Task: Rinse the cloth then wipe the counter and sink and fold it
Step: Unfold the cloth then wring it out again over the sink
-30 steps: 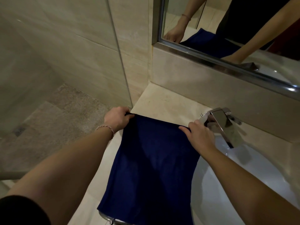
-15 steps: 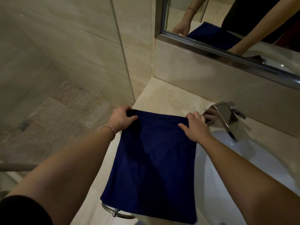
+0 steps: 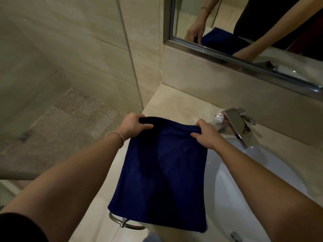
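1. Over the last second the blue cloth has been lifted by its far edge: a second ago that edge lay out flat toward the far wall, and now it stands raised and slightly bunched, drawn nearer to the person.
2. The left hand has a grip clenched on the far-left corner, thumb over the top of the fabric; the right hand pinches the far-right corner in the same way. Both grips hold cloth, nothing else.
3. The cloth hangs from the two hands as a doubled panel, over the tabletop just left of the sink, its near edge dropping past the front lip above a metal ring.
4. I judge that this is the folding step, with rinsing and wiping probably finished, though the dim light makes it hard to tell whether the surfaces are wet or wiped.
5. The faucet stands just right of the right hand; no water is seen running.
6. The lifted edge suggests that the next move is to bring it toward the near edge for another fold; the corners must stay level or the layers will skew.
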